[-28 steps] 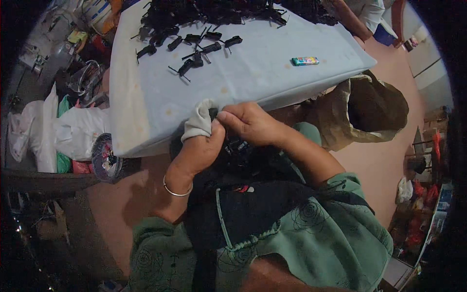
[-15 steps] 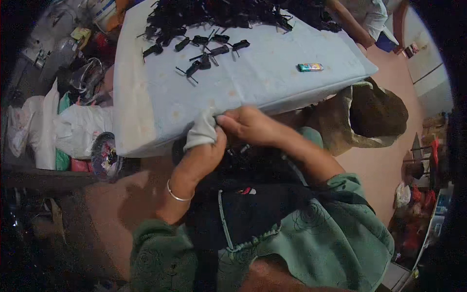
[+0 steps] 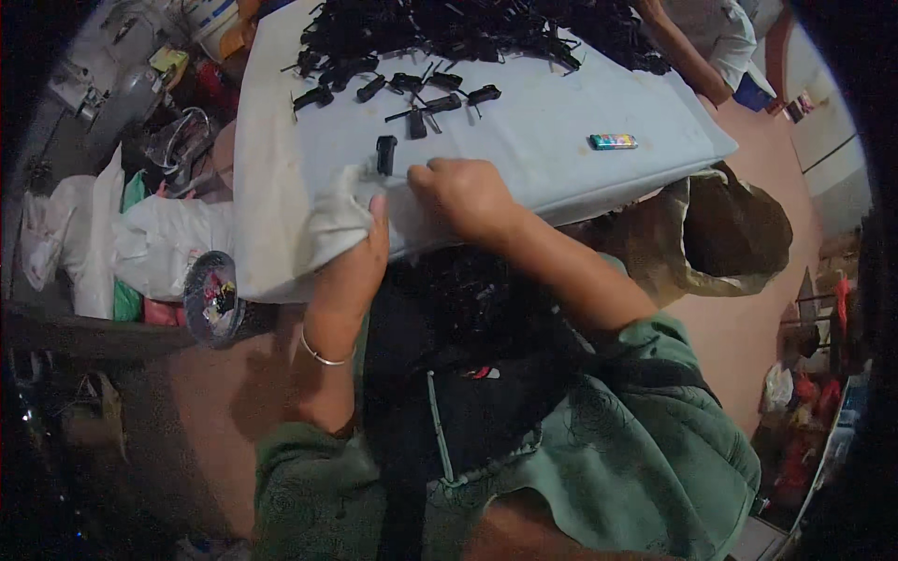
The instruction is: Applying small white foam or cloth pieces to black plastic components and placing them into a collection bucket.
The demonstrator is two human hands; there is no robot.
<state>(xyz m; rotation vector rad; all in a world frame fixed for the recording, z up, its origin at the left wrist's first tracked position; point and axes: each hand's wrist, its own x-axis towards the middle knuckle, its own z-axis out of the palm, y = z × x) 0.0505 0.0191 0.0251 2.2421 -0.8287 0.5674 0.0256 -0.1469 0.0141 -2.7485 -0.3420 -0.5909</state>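
My left hand (image 3: 351, 248) is over the table's near edge, its fingers covered by a white cloth (image 3: 339, 217) and only the thumb bare. Upright at the cloth-covered fingertips is a small black part (image 3: 385, 155), apparently pinched there; the exact grip is hidden by cloth and blur. Close by on the right, my right hand (image 3: 465, 196) is closed, its fingertips curled toward that part. Whatever it pinches is too small to make out. Several more black parts with thin leads (image 3: 418, 122) lie just beyond my hands.
A large heap of black parts (image 3: 421, 33) covers the far side of the white-covered table (image 3: 524, 140). On its right lies a colourful lighter (image 3: 613, 142). Another person's arm (image 3: 687, 47) reaches in at the far right. An open sack (image 3: 687, 234) stands beside the table; a clear bowl (image 3: 213, 294) sits left.
Both hands have moved forward from the table edge, the left also leftward, and are now farther apart. One loose black part has turned upright and sits at the cloth-covered fingers. The view shifted slightly.
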